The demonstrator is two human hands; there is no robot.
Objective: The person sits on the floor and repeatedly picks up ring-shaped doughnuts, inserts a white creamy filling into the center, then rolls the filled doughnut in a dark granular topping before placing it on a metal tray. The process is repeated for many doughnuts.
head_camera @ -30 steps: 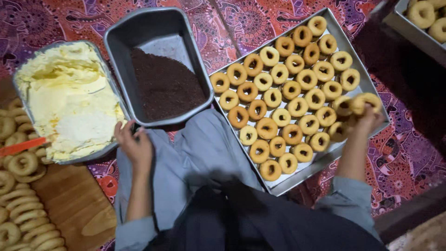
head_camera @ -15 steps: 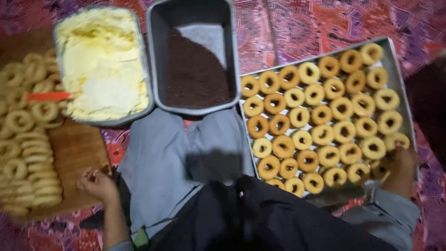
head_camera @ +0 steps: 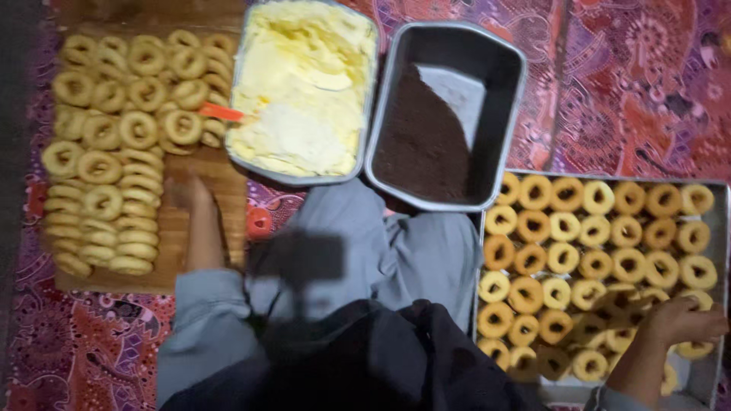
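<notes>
Two hands are at work, far apart, one at each batch of rings. Right hand (head_camera: 685,320) rests on the lower right of the tray (head_camera: 719,228), fingers curled around a ring (head_camera: 697,301) at the end of a row; it looks to be gripping it, though blur hides the fingertips. Left hand (head_camera: 190,194) lies on the board (head_camera: 221,228), just beside the stacked pale rings (head_camera: 106,152); whether it is open or closed cannot be told, as the frame is smeared there.

Placement reads as a line from left to right. Pale rings sit heaped and overlapping on the board at the person's left, within reach of that hand. Two pans stand between the batches, directly ahead of the knees: a cream pan (head_camera: 304,91) filled with pale yellow spread, an orange-handled tool (head_camera: 221,113) resting at its left edge, and a dark pan (head_camera: 445,114) holding brown crumbs banked to one side, part of its floor bare. Both pans touch each other, and the dark one overlaps the tray's upper left corner.

Golden rings (head_camera: 594,236) on the tray lie flat in neat rows, side by side, none stacked. Everything sits on a patterned purple cloth (head_camera: 624,76) on the floor. Grey-trousered legs (head_camera: 381,251) fill the middle.
</notes>
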